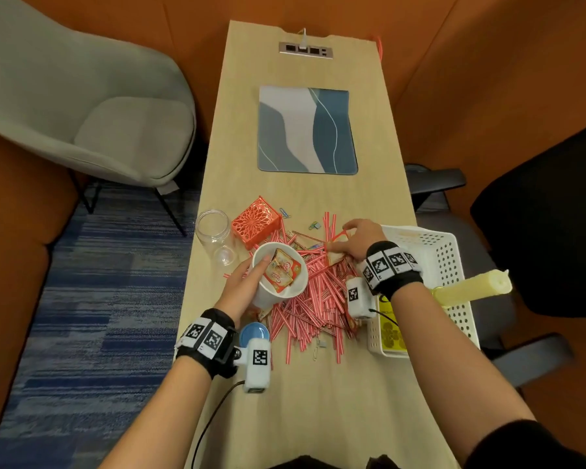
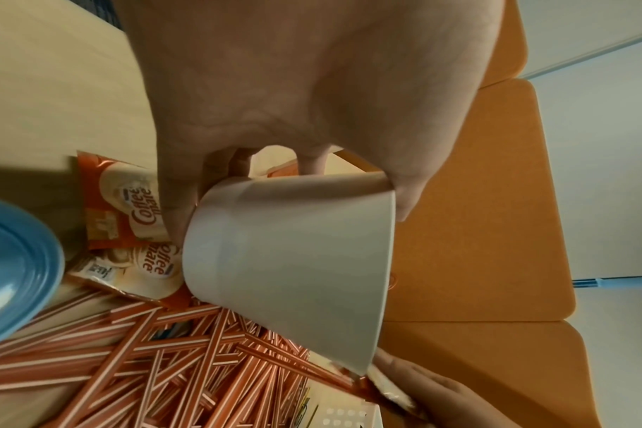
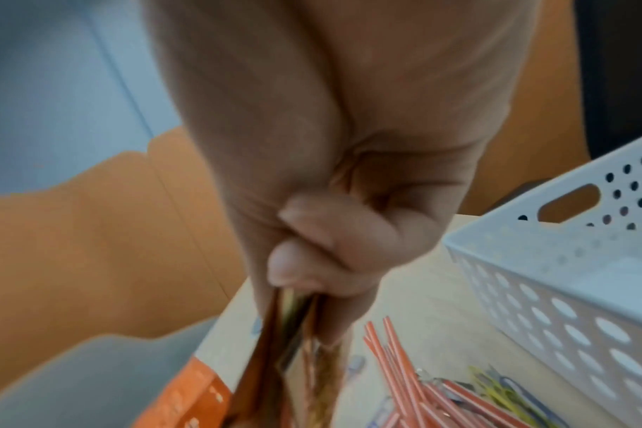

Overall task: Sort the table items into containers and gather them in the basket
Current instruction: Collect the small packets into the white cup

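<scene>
My left hand [image 1: 255, 278] grips a white paper cup [image 1: 281, 286], tilted toward me over the table, with orange creamer sachets [image 1: 281, 270] inside. The left wrist view shows the cup [image 2: 294, 260] from its side, above two more sachets [image 2: 129, 208]. My right hand [image 1: 339, 240] reaches into the pile of red-and-white striped straws [image 1: 318, 306] and pinches a sachet [image 3: 294, 333] between thumb and fingers. A white perforated basket [image 1: 449, 255] stands just right of that hand.
An orange mesh box [image 1: 256, 225] and a clear jar [image 1: 213, 231] sit left of the pile, and a blue lid [image 1: 254, 333] lies by my left wrist. Paper clips [image 1: 315, 226] are scattered about. A yellow candle [image 1: 474, 286] juts from the basket. A patterned mat [image 1: 306, 130] lies farther back.
</scene>
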